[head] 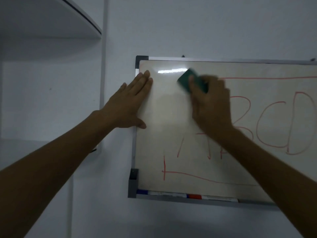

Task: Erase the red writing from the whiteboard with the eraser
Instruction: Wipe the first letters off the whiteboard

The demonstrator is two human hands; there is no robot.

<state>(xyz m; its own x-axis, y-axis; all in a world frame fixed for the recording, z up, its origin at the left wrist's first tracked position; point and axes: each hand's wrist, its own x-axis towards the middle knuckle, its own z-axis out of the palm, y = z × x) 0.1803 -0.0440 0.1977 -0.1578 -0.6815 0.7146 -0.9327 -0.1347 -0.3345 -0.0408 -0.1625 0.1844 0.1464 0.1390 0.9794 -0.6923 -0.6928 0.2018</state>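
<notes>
Two bare forearms are reaching up from the bottom corners toward a whiteboard [171, 117] that is hanging on a pale wall [171, 23]. At about 6 o'clock on the board, two markers are lying end to end in the tray [248, 204] along its lower edge: a marker with a blue cap [145, 192] toward 7 o'clock and a marker with a red cap [194, 196] just right of it. Above the tray, the red writing [274, 121] is covering the right and lower parts of the board, with large letters toward 3 o'clock, a long line running across near the top, and thinner strokes and a drawn line toward 6 o'clock; the upper left area is looking wiped clean. The left hand [127, 103] is lying flat with its fingers straight and together, so its grip is holding nothing, and it is pressing on the board's left edge at 9 o'clock, with the thumb spread downward. The right hand [212, 103] is blurred, and its grip is clamped around a green eraser [187, 79], which is touching the board near 11 o'clock, just below a bright reflection of a light. At the far upper left, toward 10 o'clock from the board and well apart from it, a white shelf [51, 23] is jutting out from the wall.
</notes>
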